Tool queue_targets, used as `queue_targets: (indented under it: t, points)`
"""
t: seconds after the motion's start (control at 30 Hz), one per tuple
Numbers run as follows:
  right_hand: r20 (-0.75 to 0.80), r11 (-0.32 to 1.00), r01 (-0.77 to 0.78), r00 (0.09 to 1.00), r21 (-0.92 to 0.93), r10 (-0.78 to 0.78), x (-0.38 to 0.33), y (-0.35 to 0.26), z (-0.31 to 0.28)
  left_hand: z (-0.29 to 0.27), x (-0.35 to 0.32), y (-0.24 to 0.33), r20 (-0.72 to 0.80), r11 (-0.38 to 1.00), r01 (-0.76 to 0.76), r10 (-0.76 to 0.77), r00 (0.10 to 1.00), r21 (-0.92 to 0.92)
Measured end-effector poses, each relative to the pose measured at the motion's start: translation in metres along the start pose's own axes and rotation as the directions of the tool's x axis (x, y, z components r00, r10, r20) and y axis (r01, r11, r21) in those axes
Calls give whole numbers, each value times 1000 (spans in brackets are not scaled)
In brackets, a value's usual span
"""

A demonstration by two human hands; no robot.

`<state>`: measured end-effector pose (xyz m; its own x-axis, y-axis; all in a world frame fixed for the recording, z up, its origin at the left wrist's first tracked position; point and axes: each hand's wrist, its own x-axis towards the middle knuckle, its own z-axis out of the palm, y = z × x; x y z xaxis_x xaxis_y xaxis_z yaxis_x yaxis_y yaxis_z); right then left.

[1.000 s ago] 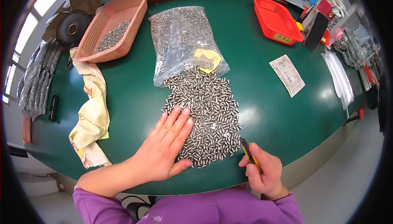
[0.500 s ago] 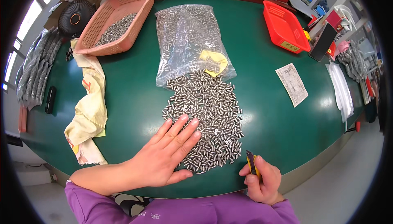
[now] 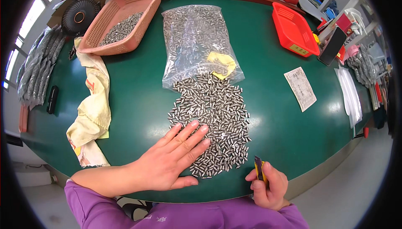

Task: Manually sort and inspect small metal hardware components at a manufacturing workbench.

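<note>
1. The right hand [image 3: 271, 185], closed around a yellow knife [image 3: 260, 170], is drawing clear of the metal pieces [image 3: 220, 114].
2. The left hand [image 3: 172, 158] is lying spread over their left side, gripping nothing.
3. So only it seems to be working them, outside the clear bag [image 3: 193, 34].

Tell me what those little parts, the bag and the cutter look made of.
Small parts: probably metal, silvery and shiny, going by the bright glints.
Bag: likely thin plastic, clear and glossy; its contents show through.
Cutter in the right hand: perhaps a plastic handle, from its yellow and black colouring; the tip is too small to tell.
</note>
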<state>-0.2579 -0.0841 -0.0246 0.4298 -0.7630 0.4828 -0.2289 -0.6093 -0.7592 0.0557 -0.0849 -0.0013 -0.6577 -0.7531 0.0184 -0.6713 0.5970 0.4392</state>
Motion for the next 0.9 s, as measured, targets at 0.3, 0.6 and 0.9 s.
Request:
queue_targets:
  t: [0.3, 0.6, 0.9]
  points:
    - [2, 999, 27, 1000, -36, -27, -1, -1, -1, 2, -3, 6, -22, 997, 56, -55, 998, 62]
    - [-3, 999, 27, 1000, -29, -27, -1, 0, 1, 3, -3, 4, -46, 998, 71, -71, 996, -2]
    - [-11, 999, 24, 1000, -47, -24, -2, -1, 1, 2, -2, 0, -57, 1000, -9, 8, 998, -20]
